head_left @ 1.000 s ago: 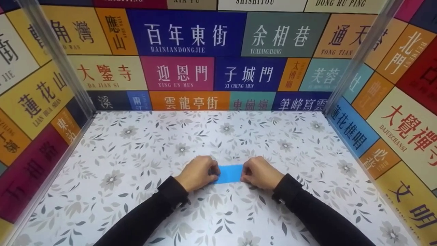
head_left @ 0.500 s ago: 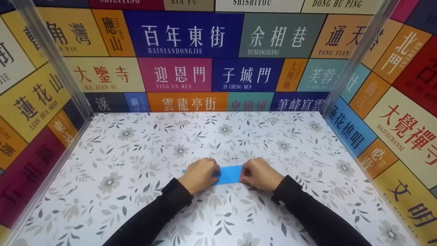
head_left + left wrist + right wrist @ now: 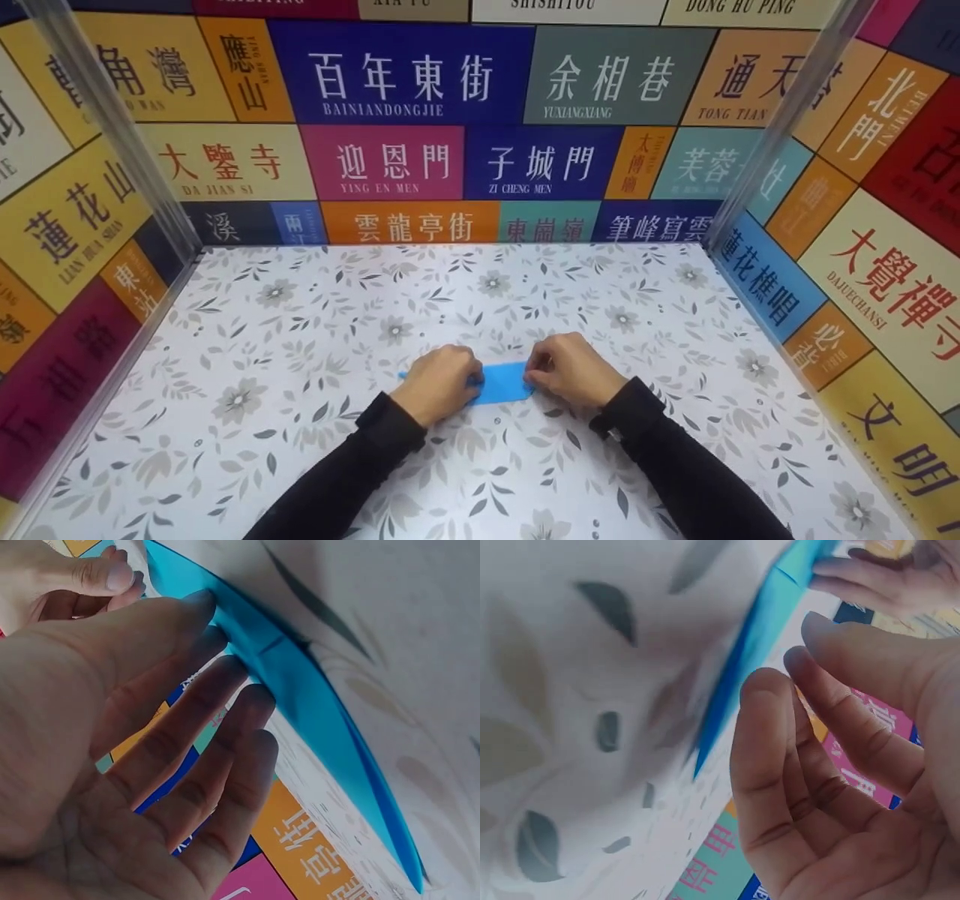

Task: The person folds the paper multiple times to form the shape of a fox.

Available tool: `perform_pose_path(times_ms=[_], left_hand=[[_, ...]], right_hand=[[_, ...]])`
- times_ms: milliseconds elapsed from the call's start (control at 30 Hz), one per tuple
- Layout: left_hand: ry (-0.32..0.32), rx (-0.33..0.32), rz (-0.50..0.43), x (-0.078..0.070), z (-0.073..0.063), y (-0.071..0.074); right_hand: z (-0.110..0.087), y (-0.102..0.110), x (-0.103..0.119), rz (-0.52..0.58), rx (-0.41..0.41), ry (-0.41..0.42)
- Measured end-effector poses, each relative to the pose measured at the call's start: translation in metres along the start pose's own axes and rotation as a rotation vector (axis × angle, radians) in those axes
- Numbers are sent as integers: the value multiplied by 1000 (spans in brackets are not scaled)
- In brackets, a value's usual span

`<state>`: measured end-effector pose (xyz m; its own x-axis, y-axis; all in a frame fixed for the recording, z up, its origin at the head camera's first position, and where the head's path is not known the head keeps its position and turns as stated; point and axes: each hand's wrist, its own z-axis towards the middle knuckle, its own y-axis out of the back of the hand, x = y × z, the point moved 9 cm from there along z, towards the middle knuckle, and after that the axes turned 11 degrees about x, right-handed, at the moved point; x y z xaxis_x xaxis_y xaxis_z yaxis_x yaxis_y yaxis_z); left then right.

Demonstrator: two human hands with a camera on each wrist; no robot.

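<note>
A strip of folded blue paper [image 3: 501,382] lies on the patterned table, with a crease mark showing in the left wrist view. My left hand [image 3: 442,384] lies across its left part, and a small blue tip pokes out behind the knuckles. The thumb and fingertips of that hand pinch the paper's edge [image 3: 300,682] in the left wrist view. At the strip's right end is my right hand [image 3: 574,369], bent at the fingers, with thumb and index tips close together. In the right wrist view, those fingers hold nothing and seem slightly apart from the paper [image 3: 761,634].
White cloth with grey flowers and leaves covers the table [image 3: 337,292]. Panels of coloured signs [image 3: 405,71] stand at the back and both sides. Clear corner posts [image 3: 142,142] join the panels.
My right hand has let go of the paper's right end and risen a little, baring its corner. My left hand shifted slightly right, uncovering a blue tip on its far side.
</note>
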<state>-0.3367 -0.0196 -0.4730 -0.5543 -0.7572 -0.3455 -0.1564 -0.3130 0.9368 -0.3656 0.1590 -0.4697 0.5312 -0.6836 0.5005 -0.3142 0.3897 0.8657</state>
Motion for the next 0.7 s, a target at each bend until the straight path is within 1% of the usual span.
perform_pose_path(times_ms=[233,400,500,700], left_hand=[[-8,-6,4,0,-2,1],[8,-3,15,1,-2,1],[7,-9,26,1,-2,2],[3,-15,20,1,-4,-1]], right_hand=[[5,8,-6,73,-53,-55],[5,10,-9,66,-70,-64],[5,9,-13,63,-73,-75],[4,1,-17,52,-63,-95]])
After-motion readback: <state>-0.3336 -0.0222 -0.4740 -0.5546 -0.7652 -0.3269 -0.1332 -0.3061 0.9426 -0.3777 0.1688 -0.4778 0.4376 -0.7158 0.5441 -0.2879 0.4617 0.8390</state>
